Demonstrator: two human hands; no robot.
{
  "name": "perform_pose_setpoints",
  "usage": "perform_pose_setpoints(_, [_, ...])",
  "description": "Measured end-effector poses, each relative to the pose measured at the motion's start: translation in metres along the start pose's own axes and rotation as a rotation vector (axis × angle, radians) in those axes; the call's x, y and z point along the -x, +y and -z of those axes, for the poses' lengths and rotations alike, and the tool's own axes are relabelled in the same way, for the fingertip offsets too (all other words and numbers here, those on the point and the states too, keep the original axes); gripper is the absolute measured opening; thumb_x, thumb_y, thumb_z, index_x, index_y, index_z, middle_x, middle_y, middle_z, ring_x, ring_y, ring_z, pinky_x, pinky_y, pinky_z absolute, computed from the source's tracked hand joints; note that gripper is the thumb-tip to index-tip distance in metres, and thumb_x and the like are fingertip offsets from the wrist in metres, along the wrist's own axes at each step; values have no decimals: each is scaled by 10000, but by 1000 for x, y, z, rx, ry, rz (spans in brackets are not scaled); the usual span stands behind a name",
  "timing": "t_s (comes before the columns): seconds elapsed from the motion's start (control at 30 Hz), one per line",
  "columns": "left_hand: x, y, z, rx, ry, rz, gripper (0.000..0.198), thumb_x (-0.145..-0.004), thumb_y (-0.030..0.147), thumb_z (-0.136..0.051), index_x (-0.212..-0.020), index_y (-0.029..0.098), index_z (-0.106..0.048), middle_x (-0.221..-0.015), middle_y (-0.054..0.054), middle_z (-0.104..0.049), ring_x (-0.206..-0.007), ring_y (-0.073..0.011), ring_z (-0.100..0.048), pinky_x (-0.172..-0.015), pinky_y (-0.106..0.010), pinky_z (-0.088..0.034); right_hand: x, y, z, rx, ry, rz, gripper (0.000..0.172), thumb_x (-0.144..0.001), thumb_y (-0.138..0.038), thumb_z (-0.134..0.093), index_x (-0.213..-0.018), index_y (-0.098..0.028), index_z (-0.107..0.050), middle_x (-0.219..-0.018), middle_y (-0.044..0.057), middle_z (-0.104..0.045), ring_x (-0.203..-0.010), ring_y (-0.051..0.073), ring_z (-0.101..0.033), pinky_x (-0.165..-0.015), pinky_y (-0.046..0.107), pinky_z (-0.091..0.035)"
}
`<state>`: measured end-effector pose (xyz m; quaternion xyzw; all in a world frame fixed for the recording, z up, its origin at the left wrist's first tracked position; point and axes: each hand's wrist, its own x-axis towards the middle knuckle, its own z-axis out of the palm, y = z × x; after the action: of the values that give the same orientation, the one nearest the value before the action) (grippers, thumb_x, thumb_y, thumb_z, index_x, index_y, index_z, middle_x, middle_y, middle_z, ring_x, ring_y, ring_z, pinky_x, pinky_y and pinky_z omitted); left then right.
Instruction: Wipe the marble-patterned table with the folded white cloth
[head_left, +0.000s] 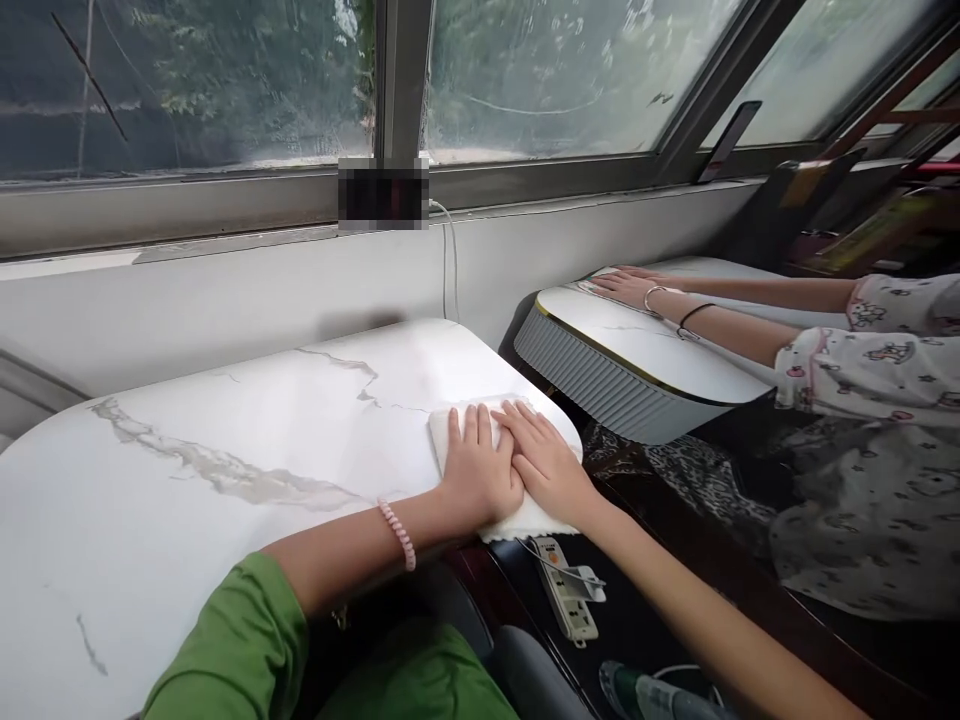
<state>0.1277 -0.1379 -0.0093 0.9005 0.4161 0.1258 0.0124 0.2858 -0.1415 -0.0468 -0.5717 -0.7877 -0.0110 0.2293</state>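
A white cloth [442, 437] lies flat at the right end of a white marble-patterned table [247, 420]. My left hand [480, 470] presses down on it, palm low and fingers stretched out. Beside it my right hand [551, 458] also lies flat on the cloth, its fingers extended and touching the left hand near the thumbs. Part of the cloth hangs past the table's front edge. A pink beaded bracelet [397, 535] circles my left wrist.
Another person's hands [626, 287] rest on a second marble-topped table [600, 320] to the right. Below the near edge is a power strip [566, 590] with a plugged-in charger [589, 583]. A white cable [454, 265] runs down the wall under the windows.
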Motion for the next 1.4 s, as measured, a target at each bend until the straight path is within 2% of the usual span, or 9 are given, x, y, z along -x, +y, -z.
perform_pose_setpoints(0.2, [3, -8, 3, 25, -7, 29, 576, -950, 282, -386, -1483, 66, -385, -1524, -234, -388, -1445, -357, -311, -1195, -566, -192, -12, -10, 1, -37, -8, -2, 552, -830, -211, -336, -1357, -197, -500, -1425, 121, -531, -1386, 304, -418, -1137, 577, -348])
perform_pose_setpoints(0.4, [-16, -33, -2, 1, 2, 61, 569, -950, 295, -395, -1477, 79, -398, -1517, -216, -409, -1440, -346, -324, -1196, -561, -191, -46, -6, -10, -38, -13, 36, 537, -828, -206, -331, -1330, -171, -519, -1394, 131, -544, -1362, 293, -430, -1136, 528, -356])
perform_pose_setpoints(0.63, [-88, -111, -6, -23, -2, 174, 527, -968, 286, -357, -1475, 153, -417, -1542, -129, -406, -1450, -267, -321, -1217, -501, -163, -159, 13, -48, -110, 10, 32, 444, -839, -220, -338, -1204, -156, -582, -1235, 136, -628, -1238, 303, -518, -1073, 520, -395])
perform_pose_setpoints(0.77, [-131, -156, -6, -22, -27, 243, 528, -981, 262, -319, -1485, 128, -397, -1562, -135, -369, -1463, -253, -292, -1227, -474, -130, -225, 24, -68, -128, -9, 40, 423, -825, -197, -350, -1172, -150, -588, -1198, 139, -647, -1135, 288, -568, -1020, 476, -434])
perform_pose_setpoints(0.93, [-162, -193, -11, -13, 10, 270, 511, -987, 243, -301, -1474, 140, -417, -1531, -127, -420, -1432, -254, -343, -1221, -464, -142, -271, 29, -82, -98, -23, 20, 429, -833, -184, -345, -1181, -159, -593, -1190, 128, -660, -1125, 281, -576, -998, 429, -449])
perform_pose_setpoints(1.03, [-168, -201, -15, -7, 32, 275, 496, -988, 238, -301, -1455, 150, -444, -1516, -122, -440, -1424, -257, -353, -1216, -473, -152, -279, 29, -85, -97, -35, -6, 432, -845, -195, -343, -1197, -162, -590, -1194, 124, -662, -1121, 285, -582, -989, 431, -453])
perform_pose_setpoints(1.17, [-163, -198, -14, -16, 38, 268, 493, -989, 236, -312, -1453, 138, -445, -1529, -134, -421, -1431, -261, -344, -1220, -474, -151, -274, 29, -85, -89, -19, 29, 436, -854, -200, -333, -1203, -156, -590, -1231, 131, -651, -1145, 289, -573, -1017, 448, -431])
perform_pose_setpoints(1.3, [-142, -183, -8, -24, 3, 277, 510, -993, 240, -309, -1476, 111, -412, -1551, -153, -381, -1456, -263, -307, -1229, -474, -128, -252, 18, -81, -90, -14, 56, 450, -853, -195, -318, -1212, -149, -585, -1264, 136, -636, -1193, 279, -554, -1048, 457, -414])
perform_pose_setpoints(1.4, [-112, -165, -3, -31, -5, 274, 517, -992, 247, -328, -1482, 99, -400, -1561, -176, -352, -1469, -281, -279, -1229, -495, -117, -221, 1, -72, -83, -36, 73, 464, -861, -210, -311, -1239, -150, -573, -1294, 131, -624, -1281, 287, -498, -1083, 480, -387])
